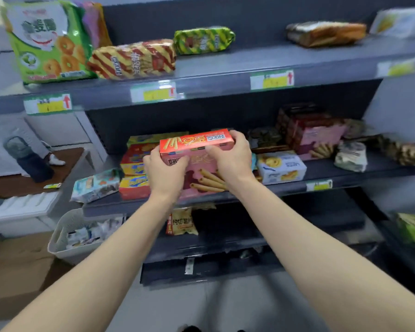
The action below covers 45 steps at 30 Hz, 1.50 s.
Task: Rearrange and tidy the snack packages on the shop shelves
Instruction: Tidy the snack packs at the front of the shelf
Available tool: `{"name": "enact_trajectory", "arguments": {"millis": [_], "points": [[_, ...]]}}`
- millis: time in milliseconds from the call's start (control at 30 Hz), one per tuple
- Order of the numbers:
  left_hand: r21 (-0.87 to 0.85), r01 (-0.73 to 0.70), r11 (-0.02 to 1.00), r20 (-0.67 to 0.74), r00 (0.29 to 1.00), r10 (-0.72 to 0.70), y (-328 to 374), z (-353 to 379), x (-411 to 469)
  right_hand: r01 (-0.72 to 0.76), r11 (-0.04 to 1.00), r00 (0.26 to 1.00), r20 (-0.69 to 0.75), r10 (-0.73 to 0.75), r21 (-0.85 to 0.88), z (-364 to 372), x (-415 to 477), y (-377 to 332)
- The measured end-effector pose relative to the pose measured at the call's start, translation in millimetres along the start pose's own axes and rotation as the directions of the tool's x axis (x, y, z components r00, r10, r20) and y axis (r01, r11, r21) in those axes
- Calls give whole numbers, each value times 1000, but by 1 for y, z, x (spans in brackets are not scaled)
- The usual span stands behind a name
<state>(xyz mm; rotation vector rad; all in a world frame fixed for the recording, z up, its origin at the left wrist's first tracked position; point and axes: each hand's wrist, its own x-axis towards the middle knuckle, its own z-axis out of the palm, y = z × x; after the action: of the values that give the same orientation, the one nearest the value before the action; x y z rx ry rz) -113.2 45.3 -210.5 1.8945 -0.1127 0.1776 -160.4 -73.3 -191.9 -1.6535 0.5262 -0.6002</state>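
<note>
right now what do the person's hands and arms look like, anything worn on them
The left hand and right hand are bare, with no gloves, rings, watch or bracelets in view. No sleeve shows on either arm.

one wide-angle view, worn on the head. it faces forward and down at the shelves (225,75), near enough that the left hand (164,167) and right hand (230,156) reach the middle shelf (321,172).
</note>
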Motion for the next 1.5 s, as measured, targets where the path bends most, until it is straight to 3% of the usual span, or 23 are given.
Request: {"name": "enact_trajectory", "arguments": {"millis": [200,367,533,633,1000,1133,1267,1500], "points": [[-73,-67,995,251,964,84,53,108,-26,-24,1000,976,-217,20,-16,-120,30,13],[-179,-67,982,427,894,139,80,192,-43,-64,998,920,-388,54,-13,-197,59,33],[-217,-15,976,521,844,129,95,262,-43,-92,996,884,-458,91,20,-250,103,54],[-197,37,980,550,831,79,100,300,-32,-91,991,892,-434,124,98,-272,133,62],[-32,10,999,516,857,8,99,387,-4,-205,913,916,-260,306,353,-310,227,109],[-5,95,995,475,876,-81,96,405,-5,-272,903,918,-192,347,333,-320,250,125],[-2,133,991,422,899,-119,95,424,-4,-291,942,932,-172,319,169,-333,266,134],[6,216,976,356,912,-204,83,451,-14,-284,958,951,-114,287,42,-353,282,143]]}}
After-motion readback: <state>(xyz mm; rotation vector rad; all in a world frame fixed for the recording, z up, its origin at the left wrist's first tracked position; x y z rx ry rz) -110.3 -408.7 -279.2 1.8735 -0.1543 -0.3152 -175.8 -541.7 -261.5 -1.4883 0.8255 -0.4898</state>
